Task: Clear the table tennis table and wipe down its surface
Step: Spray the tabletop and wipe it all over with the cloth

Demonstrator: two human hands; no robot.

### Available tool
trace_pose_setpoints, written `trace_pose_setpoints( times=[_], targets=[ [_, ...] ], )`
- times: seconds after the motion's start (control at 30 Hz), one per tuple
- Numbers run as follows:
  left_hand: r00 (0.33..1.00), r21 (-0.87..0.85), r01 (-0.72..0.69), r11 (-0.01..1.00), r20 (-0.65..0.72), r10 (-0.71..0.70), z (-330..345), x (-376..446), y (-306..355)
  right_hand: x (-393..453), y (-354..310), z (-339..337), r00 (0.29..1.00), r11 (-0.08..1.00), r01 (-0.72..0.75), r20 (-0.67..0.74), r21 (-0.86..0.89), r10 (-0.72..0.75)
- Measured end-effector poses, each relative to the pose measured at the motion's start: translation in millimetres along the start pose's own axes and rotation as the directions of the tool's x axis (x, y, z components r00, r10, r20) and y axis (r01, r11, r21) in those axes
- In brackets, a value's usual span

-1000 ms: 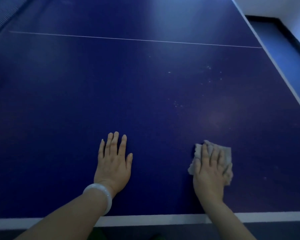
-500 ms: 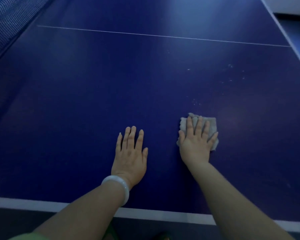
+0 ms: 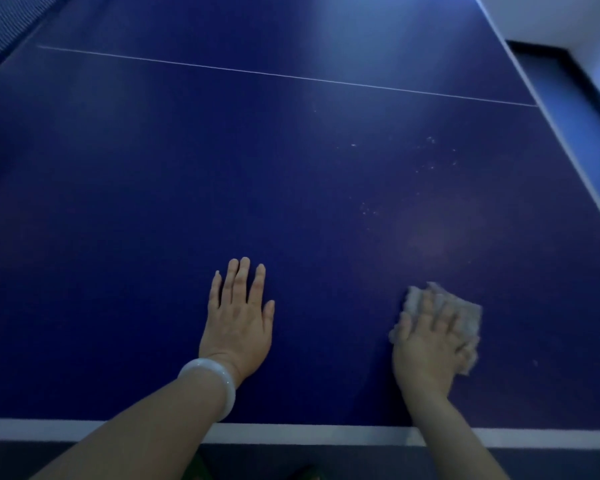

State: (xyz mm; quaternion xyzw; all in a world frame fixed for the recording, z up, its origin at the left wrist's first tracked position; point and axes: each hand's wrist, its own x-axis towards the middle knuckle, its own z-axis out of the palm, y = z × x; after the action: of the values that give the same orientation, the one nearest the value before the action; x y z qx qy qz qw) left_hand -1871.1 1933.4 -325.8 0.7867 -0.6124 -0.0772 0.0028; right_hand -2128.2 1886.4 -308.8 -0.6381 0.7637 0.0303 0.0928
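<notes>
Wiping pass underway on the table tennis table (image 3: 153, 202): dark blue top fills the view, white edge line along the near side, thin centre line across the far part, net at far left. No loose items visible on the part in view, so clearing looks done here.

Change: right hand (image 3: 426, 348) and cloth (image 3: 465, 317) have swung back out to the right and toward the near edge, after sitting close beside the left hand half a second ago. Reads as a side-to-side stroke, so coverage is progressing near the edge only.

Left hand (image 3: 238, 320): flat, fingers straight, bracing on the top, unmoved. Right hand: fingers spread, pressing the cloth flat.

Cloth: small, grey, crumpled, blurred.

Pale specks (image 3: 426, 154) beyond the cloth remain unwiped.
</notes>
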Motion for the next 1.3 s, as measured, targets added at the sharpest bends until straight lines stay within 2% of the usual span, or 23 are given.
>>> trace_pose_setpoints(
  times=[0.03,0.07,0.1,0.13,0.17,0.2,0.27,0.3,0.33,0.37,0.4,0.5,0.7,0.87,0.93,1.0,1.1,1.17,1.23,1.27,1.3],
  targets=[
    [1.0,0.001,0.0,1.0,0.001,0.0,0,0,0,-17,-12,7,0.986,0.986,0.163,-0.027,-0.046,-0.164],
    [1.0,-0.001,-0.001,1.0,-0.001,0.001,-1,0,-1,-35,-21,13,0.932,0.93,0.358,-0.02,-0.078,-0.361],
    [1.0,-0.003,0.0,1.0,-0.004,0.0,-1,0,-1,-52,-21,20,0.832,0.829,0.552,-0.01,-0.091,-0.555],
    [1.0,-0.007,0.0,1.0,-0.007,0.0,-1,1,-1,-61,-12,23,0.728,0.723,0.68,-0.001,-0.124,-0.685],
    [1.0,-0.017,0.001,1.0,-0.011,-0.001,-1,1,-1,-60,3,24,0.676,0.665,0.725,-0.006,-0.179,-0.737],
    [1.0,-0.03,0.003,1.0,-0.015,-0.003,-1,1,0,-52,22,23,0.691,0.671,0.706,0.014,-0.228,-0.722],
    [1.0,-0.035,0.0,0.999,-0.014,-0.001,0,1,1,-35,60,17,0.861,0.819,0.5,0.058,-0.281,-0.506],
    [1.0,-0.031,0.0,1.0,-0.015,0.0,0,1,1,-30,75,14,0.94,0.909,0.338,0.042,-0.243,-0.339],
    [1.0,-0.029,0.001,1.0,-0.017,-0.001,1,1,1,-28,84,12,0.981,0.969,0.191,0.012,-0.155,-0.191],
    [1.0,-0.027,0.002,1.0,-0.021,-0.002,0,1,1,-29,86,11,0.994,0.993,0.1,-0.028,-0.068,-0.102],
    [1.0,-0.023,0.002,1.0,-0.025,-0.002,0,0,1,-31,84,10,0.997,0.998,0.061,-0.045,-0.022,-0.062],
    [1.0,-0.016,-0.01,1.0,-0.027,0.01,-1,-1,0,-34,79,9,0.997,0.997,0.069,-0.02,0.024,-0.068],
    [1.0,-0.071,-0.004,0.997,-0.009,0.003,-6,0,18,-31,84,14,0.997,0.997,0.074,-0.037,-0.014,-0.075],
    [0.97,-0.137,-0.242,0.96,-0.05,0.237,-2,-6,119,-31,86,13,0.993,0.996,0.091,-0.072,-0.004,-0.091],
    [0.982,-0.166,-0.187,0.968,-0.024,0.186,5,-6,165,-30,86,14,0.991,0.995,0.104,-0.086,-0.009,-0.104],
    [0.998,-0.154,-0.064,0.986,-0.017,0.062,12,-6,194,-31,93,14,0.979,0.985,0.174,-0.103,-0.01,-0.174],
    [0.999,-0.122,0.029,0.992,-0.032,-0.033,21,-5,205,-36,131,20,0.917,0.921,0.388,-0.087,-0.037,-0.39],
    [0.999,-0.117,0.038,0.992,-0.03,-0.042,23,-5,204,-32,174,17,0.895,0.897,0.433,-0.071,-0.093,-0.439],
    [0.999,-0.107,0.045,0.993,-0.023,-0.048,23,-5,206,-16,216,6,0.931,0.926,0.343,-0.076,-0.156,-0.358],
    [0.998,-0.104,0.051,0.993,-0.018,-0.053,22,-5,207,-3,233,0,0.962,0.962,0.233,-0.107,-0.144,-0.249],
    [0.998,-0.099,0.057,0.993,-0.013,-0.059,22,-5,208,11,245,-6,0.991,0.993,0.068,-0.111,-0.091,-0.078]
  ],
)
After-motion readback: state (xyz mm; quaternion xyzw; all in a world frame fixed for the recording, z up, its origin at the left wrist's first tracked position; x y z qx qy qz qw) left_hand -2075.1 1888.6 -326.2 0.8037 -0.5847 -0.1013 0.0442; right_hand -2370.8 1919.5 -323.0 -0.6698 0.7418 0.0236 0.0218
